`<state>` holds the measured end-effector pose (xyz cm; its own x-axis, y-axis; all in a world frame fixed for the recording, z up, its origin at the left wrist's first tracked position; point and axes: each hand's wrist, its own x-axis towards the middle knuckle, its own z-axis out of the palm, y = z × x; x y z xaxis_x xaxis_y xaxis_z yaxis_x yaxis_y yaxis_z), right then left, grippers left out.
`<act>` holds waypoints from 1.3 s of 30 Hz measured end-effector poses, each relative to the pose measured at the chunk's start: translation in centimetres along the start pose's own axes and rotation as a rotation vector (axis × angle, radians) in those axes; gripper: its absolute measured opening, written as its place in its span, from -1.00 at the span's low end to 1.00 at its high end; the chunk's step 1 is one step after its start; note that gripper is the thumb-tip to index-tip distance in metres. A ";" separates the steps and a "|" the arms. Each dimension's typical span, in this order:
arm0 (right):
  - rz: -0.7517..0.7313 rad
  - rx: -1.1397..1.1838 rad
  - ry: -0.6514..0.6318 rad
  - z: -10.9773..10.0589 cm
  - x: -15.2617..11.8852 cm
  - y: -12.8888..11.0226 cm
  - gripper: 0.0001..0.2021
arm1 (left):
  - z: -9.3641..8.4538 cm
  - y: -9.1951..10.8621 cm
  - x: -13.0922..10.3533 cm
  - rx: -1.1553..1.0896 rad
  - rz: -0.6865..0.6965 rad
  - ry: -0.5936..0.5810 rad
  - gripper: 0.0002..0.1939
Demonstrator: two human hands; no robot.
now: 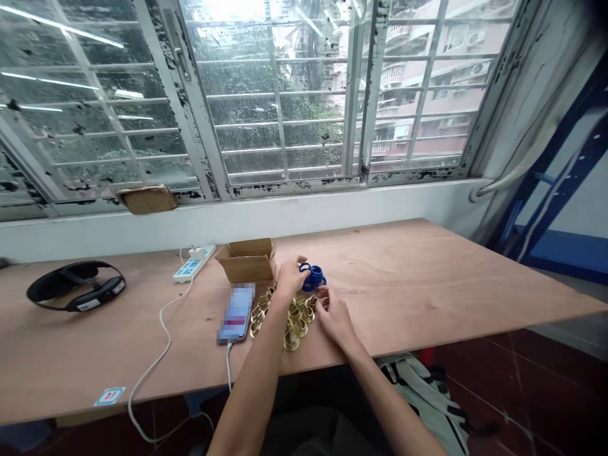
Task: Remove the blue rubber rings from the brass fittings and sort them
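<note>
My left hand (289, 277) has the blue rings (313, 278), right hand (335, 316) I can't tell; gold rings (295, 313) at their seven o'clock, probably for reach.

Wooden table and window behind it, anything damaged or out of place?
The white window frame looks damaged, its finish broken by dark patches. On the brown wooden table, shiny gold rounded pieces lie jumbled; nothing looks spilled.

Left hand (289, 277) and right hand (335, 316) bare, bare forearms (264, 356), dark clothing (318, 434)
</note>
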<state>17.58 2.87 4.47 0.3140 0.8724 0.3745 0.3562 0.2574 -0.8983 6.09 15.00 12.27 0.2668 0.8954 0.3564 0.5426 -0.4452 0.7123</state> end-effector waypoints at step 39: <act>0.358 0.617 0.316 0.6 -0.2 -0.2 -0.63 | -1.1 0.2 -14.2 -1.231 0.143 0.338 -0.57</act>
<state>16.96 2.84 4.41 0.5867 0.8098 0.0019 -0.3392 0.2479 -0.9075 1.51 2.17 8.06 -0.0511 0.8746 0.4821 -0.6118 -0.4090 0.6771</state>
